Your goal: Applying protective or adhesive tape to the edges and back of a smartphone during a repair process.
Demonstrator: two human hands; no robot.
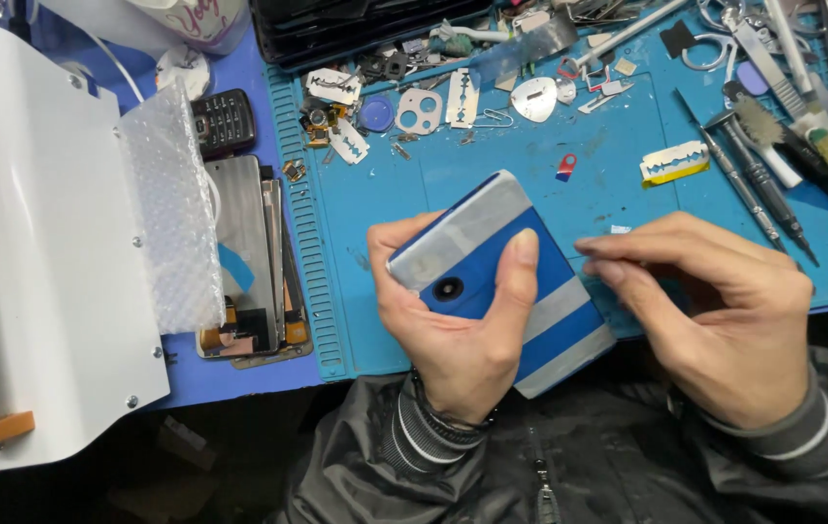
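My left hand (461, 325) grips a blue phone (492, 257) with grey tape bands across its back, camera hole facing up, held tilted over the blue work mat (530, 165). Its thumb lies across the phone's back. My right hand (715, 315) is at the phone's right edge, fingers pinched together near a tiny white piece; whether it holds anything I cannot tell.
A white machine (35, 243) with bubble wrap (171, 213) stands at left. Beside it lie stacked phone screens (249, 252) and a small black keypad phone (224, 120). Razor blades (673, 162), screwdrivers (759, 184), brushes and small parts litter the mat's far side.
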